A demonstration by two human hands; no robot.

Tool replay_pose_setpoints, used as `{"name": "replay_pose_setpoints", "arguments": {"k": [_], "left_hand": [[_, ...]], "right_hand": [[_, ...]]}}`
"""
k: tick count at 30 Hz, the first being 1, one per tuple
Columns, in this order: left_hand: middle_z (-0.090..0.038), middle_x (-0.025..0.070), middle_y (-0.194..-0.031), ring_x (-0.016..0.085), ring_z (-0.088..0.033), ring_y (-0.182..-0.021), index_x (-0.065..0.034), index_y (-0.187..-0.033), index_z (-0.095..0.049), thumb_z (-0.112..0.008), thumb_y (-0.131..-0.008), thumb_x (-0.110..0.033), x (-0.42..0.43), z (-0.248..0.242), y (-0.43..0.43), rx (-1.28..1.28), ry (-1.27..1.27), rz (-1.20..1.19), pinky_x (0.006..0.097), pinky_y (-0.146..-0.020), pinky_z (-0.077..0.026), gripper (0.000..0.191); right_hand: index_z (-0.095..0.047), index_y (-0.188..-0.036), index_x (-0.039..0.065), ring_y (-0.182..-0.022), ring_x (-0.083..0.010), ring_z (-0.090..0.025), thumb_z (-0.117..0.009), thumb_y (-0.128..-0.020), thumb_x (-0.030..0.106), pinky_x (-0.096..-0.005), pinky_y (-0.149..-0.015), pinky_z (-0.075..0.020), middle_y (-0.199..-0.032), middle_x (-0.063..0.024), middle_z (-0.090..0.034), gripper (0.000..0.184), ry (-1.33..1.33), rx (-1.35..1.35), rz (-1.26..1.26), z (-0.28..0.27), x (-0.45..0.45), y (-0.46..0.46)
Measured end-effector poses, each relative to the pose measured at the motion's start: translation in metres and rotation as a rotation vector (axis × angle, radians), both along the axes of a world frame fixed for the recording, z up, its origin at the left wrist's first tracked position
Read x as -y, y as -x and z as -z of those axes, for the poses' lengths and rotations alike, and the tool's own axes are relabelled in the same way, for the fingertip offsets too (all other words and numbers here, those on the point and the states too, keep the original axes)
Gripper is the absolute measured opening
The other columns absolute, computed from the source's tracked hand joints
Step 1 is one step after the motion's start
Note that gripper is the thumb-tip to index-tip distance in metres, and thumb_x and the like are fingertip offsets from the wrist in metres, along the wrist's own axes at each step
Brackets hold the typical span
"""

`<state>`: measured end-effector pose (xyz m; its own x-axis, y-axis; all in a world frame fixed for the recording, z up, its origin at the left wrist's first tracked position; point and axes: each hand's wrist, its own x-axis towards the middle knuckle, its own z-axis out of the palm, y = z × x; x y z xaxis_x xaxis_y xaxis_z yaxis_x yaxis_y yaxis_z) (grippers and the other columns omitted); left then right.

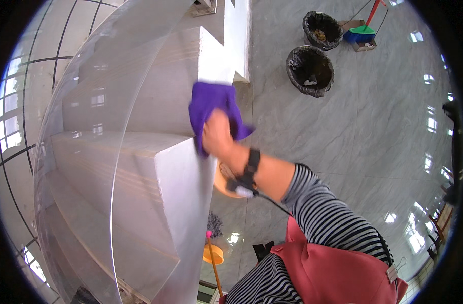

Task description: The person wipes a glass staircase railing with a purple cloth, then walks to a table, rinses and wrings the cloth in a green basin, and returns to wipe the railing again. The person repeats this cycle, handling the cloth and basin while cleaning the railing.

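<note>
My right hand [218, 135], blurred and with a black strap at the wrist, grips a purple cloth [212, 97]. The cloth lies against the white side face [216, 57] of a staircase, at the corner of a step [167, 87]. Part of the cloth hangs loose to the right of my fingers. Below my wrist, an orange basin [231, 190] is partly hidden by the forearm and the stair side. My left hand is out of view; only its striped sleeve [263, 283] shows at the bottom.
A clear curved panel [119, 152] runs along the stairs on the left. Two bins with black liners, one nearer [311, 72] and one farther [322, 28], stand on the grey tiled floor [303, 125]. Beside them are a broom [362, 32] and dustpan [364, 46]. Another orange basin [214, 254] lies lower down.
</note>
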<state>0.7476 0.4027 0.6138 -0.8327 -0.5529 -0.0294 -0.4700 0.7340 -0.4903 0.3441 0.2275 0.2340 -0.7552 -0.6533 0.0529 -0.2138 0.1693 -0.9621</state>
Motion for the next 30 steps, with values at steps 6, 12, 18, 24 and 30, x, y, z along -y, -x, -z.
{"name": "replay_pose_setpoints", "arguments": {"k": [6, 12, 18, 24, 30], "left_hand": [[-0.051, 0.0382, -0.125, 0.051, -0.06, -0.094, -0.0135, -0.141, -0.049, -0.072, -0.087, -0.02, -0.014, 0.004, -0.009, -0.552, -0.236, -1.129, 0.0577, -0.073, -0.054, 0.059], [-0.05, 0.0357, -0.129, 0.051, -0.057, -0.102, -0.0146, -0.14, -0.053, -0.075, -0.085, -0.019, -0.004, 0.0, -0.005, -0.079, -0.064, -0.02, 0.059, -0.08, -0.052, 0.059], [-0.05, 0.0321, -0.133, 0.051, -0.054, -0.112, -0.0144, -0.132, -0.062, -0.073, -0.087, -0.019, -0.003, 0.006, -0.004, -0.119, -0.034, -0.059, 0.059, -0.085, -0.051, 0.046], [-0.05, 0.0246, -0.131, 0.046, -0.055, -0.108, -0.0141, -0.12, -0.063, -0.07, -0.085, -0.015, -0.006, 0.012, -0.015, -0.127, 0.012, -0.075, 0.0559, -0.083, -0.051, 0.036], [-0.049, 0.0171, -0.131, 0.039, -0.057, -0.109, -0.0154, -0.103, -0.066, -0.074, -0.083, -0.014, -0.009, 0.011, -0.016, -0.075, 0.063, -0.143, 0.0503, -0.084, -0.049, 0.022]], "right_hand": [[-0.068, -0.078, 0.0, -0.088, -0.0382, -0.066, -0.053, -0.093, 0.019, -0.0468, -0.084, -0.0517, -0.089, -0.0214, -0.069, 0.029, -0.3, -0.619, 0.182, 0.026, 0.098, 0.164], [-0.053, -0.131, -0.005, -0.114, -0.0371, -0.056, -0.049, -0.088, 0.005, -0.0433, -0.1, -0.0457, -0.123, -0.0193, -0.061, 0.044, 0.036, -0.284, 0.24, 0.042, 0.052, 0.079], [-0.048, -0.142, 0.001, -0.139, -0.0361, -0.042, -0.044, -0.1, 0.011, -0.0401, -0.118, -0.0319, -0.147, -0.0206, -0.047, 0.043, 0.282, 0.152, -0.025, 0.009, -0.047, -0.042], [-0.062, -0.122, -0.005, -0.12, -0.0403, -0.055, -0.054, -0.087, 0.009, -0.0446, -0.109, -0.0399, -0.126, -0.0228, -0.063, 0.039, 0.053, -0.281, 0.217, 0.021, 0.061, 0.109], [-0.079, -0.084, 0.009, -0.088, -0.0278, -0.073, -0.067, -0.078, 0.007, -0.0382, -0.072, -0.0576, -0.093, -0.0125, -0.075, 0.013, -0.762, -0.786, -0.179, 0.066, 0.085, 0.181]]}}
